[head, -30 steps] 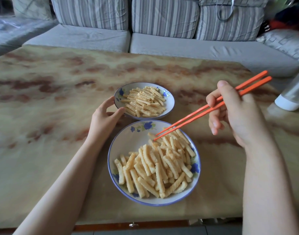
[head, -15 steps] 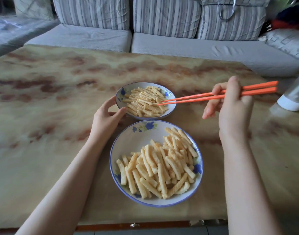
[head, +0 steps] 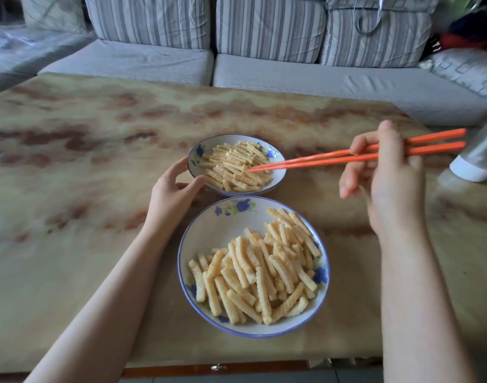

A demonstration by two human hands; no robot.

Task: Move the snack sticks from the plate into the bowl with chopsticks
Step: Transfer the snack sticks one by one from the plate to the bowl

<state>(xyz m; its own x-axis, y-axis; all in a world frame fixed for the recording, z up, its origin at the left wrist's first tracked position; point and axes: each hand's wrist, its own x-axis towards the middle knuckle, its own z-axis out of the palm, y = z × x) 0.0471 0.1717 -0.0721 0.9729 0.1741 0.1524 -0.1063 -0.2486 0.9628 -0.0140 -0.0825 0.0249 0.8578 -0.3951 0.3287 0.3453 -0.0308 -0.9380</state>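
We have a single view, from a wide-angle camera worn on the person's head. It faces forward and down across the table (head: 71, 189), close enough that both forearms enter from the bottom edge. The left hand (head: 172, 197) at the bowl (head: 279, 176) sits near the centre, and the right hand (head: 388, 186) with the chopsticks (head: 435, 148) is to its right. The plate (head: 209, 236) lies just below the centre. A sofa (head: 292, 78) fills the top of the frame.
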